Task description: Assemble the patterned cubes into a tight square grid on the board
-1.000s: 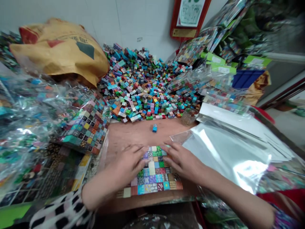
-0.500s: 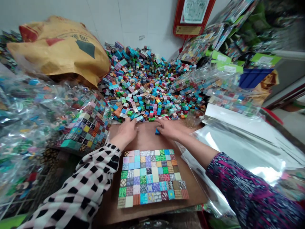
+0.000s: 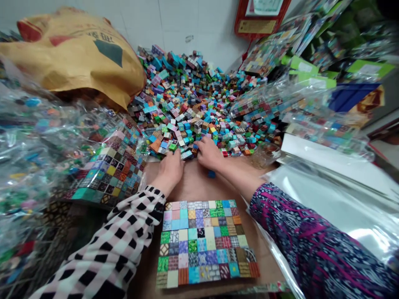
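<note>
A heap of small printed cubes (image 3: 193,99) spreads against the wall in many colours. At its front edge, my left hand (image 3: 171,168) has its fingers bent together against the nearest cubes; whatever they hold is hidden. My right hand (image 3: 209,154) reaches into the heap just to the right, its fingers closed by a bluish cube, the grip partly hidden. A loose blue cube (image 3: 211,173) lies below the right wrist on a brown board (image 3: 193,182). Nearer me on that board, a flat block of cubes (image 3: 205,245) is laid in close rows with a stepped right edge.
Clear bags of small colourful pieces (image 3: 34,153) and a wrapped cube block (image 3: 106,170) crowd the left, below a yellow sack (image 3: 77,58). At right lie clear plastic sheets (image 3: 324,203), wrapped packs (image 3: 324,120) and a blue bin (image 3: 352,97).
My right hand has moved left and forward into the heap, leaving the blue cube on the board. My left hand stays at the heap's edge. The whole view has shifted slightly.
</note>
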